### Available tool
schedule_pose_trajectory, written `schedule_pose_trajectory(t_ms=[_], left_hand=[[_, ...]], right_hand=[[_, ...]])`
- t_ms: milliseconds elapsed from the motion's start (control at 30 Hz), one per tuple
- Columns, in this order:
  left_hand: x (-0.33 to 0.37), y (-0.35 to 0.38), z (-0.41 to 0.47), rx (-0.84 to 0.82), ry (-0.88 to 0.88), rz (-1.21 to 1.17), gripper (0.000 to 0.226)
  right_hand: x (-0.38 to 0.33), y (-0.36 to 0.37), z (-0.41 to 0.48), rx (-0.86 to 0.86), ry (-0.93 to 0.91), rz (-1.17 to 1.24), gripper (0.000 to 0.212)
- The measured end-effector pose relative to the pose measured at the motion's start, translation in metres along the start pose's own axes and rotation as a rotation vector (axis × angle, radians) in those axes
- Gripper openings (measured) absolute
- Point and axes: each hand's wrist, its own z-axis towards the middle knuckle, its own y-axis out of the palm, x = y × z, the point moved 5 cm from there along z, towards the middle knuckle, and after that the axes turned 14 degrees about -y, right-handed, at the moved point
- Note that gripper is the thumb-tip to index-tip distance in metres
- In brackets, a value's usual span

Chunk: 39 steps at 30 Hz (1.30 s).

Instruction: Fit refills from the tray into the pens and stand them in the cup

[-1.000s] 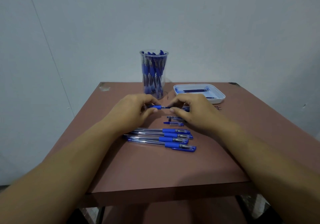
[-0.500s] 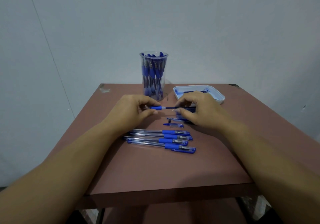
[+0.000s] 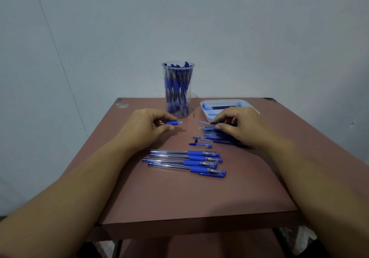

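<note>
- Two bare hands work at mid-frame, level with each other and a short gap apart.
- The left hand (image 3: 143,127) has its fingers curled in; thumb and forefinger pinch a pen (image 3: 172,122) by its blue, rubbery-looking grip. A short clear end pokes out to the right, and the rest of the barrel is hidden inside the hand.
- The right hand (image 3: 242,125) pinches a thin refill (image 3: 205,122) between thumb and forefinger, its pale tip pointing left toward the pen without touching it. The other fingers are loosely bent above it.
- Under the right hand lies a heap of refills (image 3: 217,136), slim dark blue rods lying roughly side by side on the table.
- Just behind the right hand, right of centre, sits the tray (image 3: 225,100): white, shallow, with rounded corners and dark blue contents. The knuckles cover its near edge.
- Behind the left hand's fingertips stands the cup (image 3: 177,90), a tall clear plastic tumbler packed with upright blue pens.
- Below the hands, a row of pens (image 3: 185,161) lies flat: four clear barrels with blue grips and blue caps, caps to the right.
- Between that row and the heap rests a single loose cap (image 3: 201,145), clear with a blue clip.
- Everything sits on a matte reddish-brown table (image 3: 179,196), scuffed at its far left corner, before a plain pale wall (image 3: 239,38).
</note>
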Motion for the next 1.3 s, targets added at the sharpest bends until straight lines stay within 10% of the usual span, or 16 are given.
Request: schedule_pose_trajectory(t_ms=[567, 900, 1300], left_hand=[[-0.002, 0.002, 0.0, -0.028, -0.012, 0.027, 0.02], [-0.006, 0.001, 0.001, -0.027, -0.02, 0.052, 0.02], [-0.003, 0.001, -0.001, -0.045, -0.02, 0.059, 0.02]], right_hand=[[0.045, -0.017, 0.02, -0.023, 0.15, -0.004, 0.011], [0.078, -0.006, 0.048, -0.369, 0.342, -0.154, 0.019], [0.025, -0.022, 0.047, -0.166, 0.108, -0.067, 0.005]])
